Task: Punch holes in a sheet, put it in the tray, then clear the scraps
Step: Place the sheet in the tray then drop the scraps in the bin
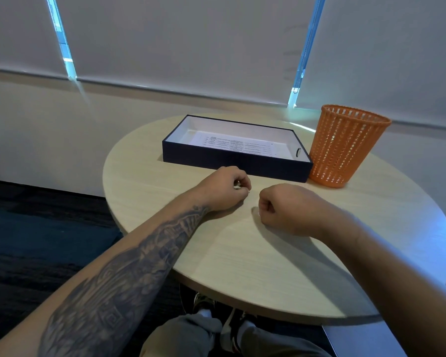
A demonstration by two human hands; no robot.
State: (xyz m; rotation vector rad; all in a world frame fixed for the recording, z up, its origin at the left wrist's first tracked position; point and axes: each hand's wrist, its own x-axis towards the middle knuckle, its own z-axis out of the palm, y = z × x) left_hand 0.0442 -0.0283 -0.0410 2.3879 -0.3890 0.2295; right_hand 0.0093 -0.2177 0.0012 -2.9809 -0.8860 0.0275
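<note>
- One tray point(232, 163), dark outside and white inside, is seen at the far side of the round worktop point(242, 256), its long front wall facing the person.
- One printed sheet point(232, 143) is laid flat inside the tray.
- One orange basket point(345, 150) is stood upright just beside the tray's right front corner; whether they touch cannot be told.
- Two hands are rested on the worktop, near each other but apart.
- The left hand point(223, 189) is placed just before the tray's front wall, its fingers point(243, 182) curled tight, with a small pale scrap point(237, 187) pinched in them.
- The right hand point(283, 207) is balled into a fist; whether anything is held cannot be told.
- A broad stretch of worktop is left between the hands and the near edge.
</note>
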